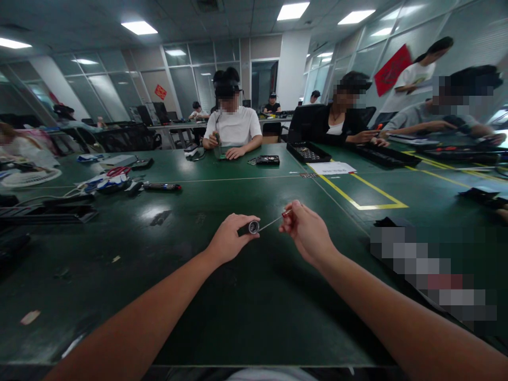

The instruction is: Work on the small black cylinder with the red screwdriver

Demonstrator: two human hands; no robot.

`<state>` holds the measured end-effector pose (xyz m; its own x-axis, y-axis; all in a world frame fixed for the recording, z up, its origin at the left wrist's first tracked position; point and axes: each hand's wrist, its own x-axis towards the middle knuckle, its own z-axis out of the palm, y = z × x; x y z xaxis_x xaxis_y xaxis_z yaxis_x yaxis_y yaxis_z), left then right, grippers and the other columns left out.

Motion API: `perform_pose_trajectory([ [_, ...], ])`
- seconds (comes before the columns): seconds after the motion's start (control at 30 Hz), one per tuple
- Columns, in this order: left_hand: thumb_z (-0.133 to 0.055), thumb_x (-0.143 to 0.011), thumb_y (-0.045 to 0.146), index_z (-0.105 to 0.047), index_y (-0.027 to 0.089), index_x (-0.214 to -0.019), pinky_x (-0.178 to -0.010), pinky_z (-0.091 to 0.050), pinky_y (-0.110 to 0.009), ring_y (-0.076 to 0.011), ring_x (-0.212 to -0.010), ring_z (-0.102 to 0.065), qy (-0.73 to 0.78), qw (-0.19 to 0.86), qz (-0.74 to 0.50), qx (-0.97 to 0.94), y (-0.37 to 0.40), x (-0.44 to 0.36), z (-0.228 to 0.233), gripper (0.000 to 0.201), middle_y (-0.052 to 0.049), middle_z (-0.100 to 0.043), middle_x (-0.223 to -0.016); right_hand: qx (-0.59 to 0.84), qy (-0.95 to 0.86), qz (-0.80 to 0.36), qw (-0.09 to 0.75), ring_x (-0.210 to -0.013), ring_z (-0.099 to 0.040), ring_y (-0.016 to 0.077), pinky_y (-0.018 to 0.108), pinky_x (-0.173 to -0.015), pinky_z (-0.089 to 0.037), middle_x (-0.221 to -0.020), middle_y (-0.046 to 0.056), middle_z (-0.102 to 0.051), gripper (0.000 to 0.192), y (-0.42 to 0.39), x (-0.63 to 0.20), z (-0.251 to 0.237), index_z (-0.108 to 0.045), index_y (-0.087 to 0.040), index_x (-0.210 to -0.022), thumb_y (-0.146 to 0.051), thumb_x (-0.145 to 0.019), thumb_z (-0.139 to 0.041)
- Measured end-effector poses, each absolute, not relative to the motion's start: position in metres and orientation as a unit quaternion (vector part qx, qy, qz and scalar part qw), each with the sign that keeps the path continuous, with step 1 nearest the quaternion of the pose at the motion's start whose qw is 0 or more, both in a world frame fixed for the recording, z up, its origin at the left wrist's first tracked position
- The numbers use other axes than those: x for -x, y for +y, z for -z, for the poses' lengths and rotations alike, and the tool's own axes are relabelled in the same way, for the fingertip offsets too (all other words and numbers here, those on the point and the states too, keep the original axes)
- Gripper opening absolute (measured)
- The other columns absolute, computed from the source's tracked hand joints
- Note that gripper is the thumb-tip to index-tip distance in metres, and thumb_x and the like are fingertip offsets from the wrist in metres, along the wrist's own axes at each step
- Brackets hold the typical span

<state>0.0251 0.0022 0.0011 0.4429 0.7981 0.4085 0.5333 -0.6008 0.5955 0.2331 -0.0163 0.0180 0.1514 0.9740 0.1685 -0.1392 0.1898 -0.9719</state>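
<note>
My left hand [229, 238] pinches a small round, dark metallic part [253, 227] between thumb and fingers, its hollow end facing me. In my right hand [308, 232] is a thin screwdriver [270, 224], its red handle end mostly covered by the fingers. The slim metal shaft slants down to the left, and its tip meets the right edge of the round part; whether it goes into it I cannot tell. Both hands are held over the green tabletop [246, 312].
Left lie a pen-like tool [162, 187], red-handled scissors [119, 171] and cables. Yellow tape [381, 205] marks the table ahead right, near a white paper [332, 168] and a black parts tray [307, 152]. Across the table a person in white [234, 127] works; others sit right.
</note>
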Motion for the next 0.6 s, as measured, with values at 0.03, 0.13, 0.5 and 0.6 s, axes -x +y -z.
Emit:
perform_pose_trajectory([
  [0.03, -0.074, -0.085, 0.026, -0.068, 0.027, -0.120, -0.103, -0.043, -0.044, -0.0248, -0.109, -0.063, 0.410, 0.201, -0.345, -0.820, 0.002, -0.025, -0.001, 0.035, -0.004, -0.072, -0.115, 0.445, -0.471, -0.445, 0.618, -0.056, -0.054, 0.0149, 0.034, -0.061, -0.056, -0.066, -0.003, -0.052, 0.029, -0.016, -0.233, -0.017, -0.054, -0.022, -0.089, -0.051, -0.094, -0.050],
  [0.13, -0.074, -0.086, 0.028, -0.067, 0.027, -0.123, -0.094, -0.047, -0.041, -0.0248, -0.105, -0.063, 0.420, 0.217, -0.349, -0.809, 0.003, -0.024, -0.001, 0.038, -0.004, -0.071, -0.113, 0.446, -0.519, -0.371, 0.628, -0.065, -0.061, 0.0159, 0.034, -0.066, -0.056, -0.076, 0.000, -0.059, 0.029, -0.019, -0.232, -0.016, -0.056, -0.022, -0.096, -0.050, -0.097, -0.049],
  [0.5, -0.074, -0.086, 0.033, -0.067, 0.029, -0.123, -0.093, -0.046, -0.040, -0.0247, -0.102, -0.063, 0.442, 0.225, -0.349, -0.795, 0.001, -0.026, 0.003, 0.038, -0.002, -0.072, -0.112, 0.486, -0.631, -0.217, 0.564, -0.072, -0.064, 0.0176, 0.034, -0.070, -0.049, -0.079, 0.002, -0.066, 0.026, -0.036, -0.229, -0.022, -0.057, -0.022, -0.100, -0.043, -0.102, -0.043],
  [0.6, -0.073, -0.086, 0.035, -0.067, 0.030, -0.123, -0.099, -0.044, -0.042, -0.0256, -0.106, -0.063, 0.438, 0.225, -0.349, -0.797, 0.002, -0.026, 0.004, 0.038, -0.002, -0.072, -0.115, 0.482, -0.641, -0.203, 0.562, -0.073, -0.064, 0.0174, 0.033, -0.070, -0.049, -0.080, 0.002, -0.066, 0.024, -0.036, -0.230, -0.022, -0.057, -0.022, -0.101, -0.042, -0.103, -0.043],
])
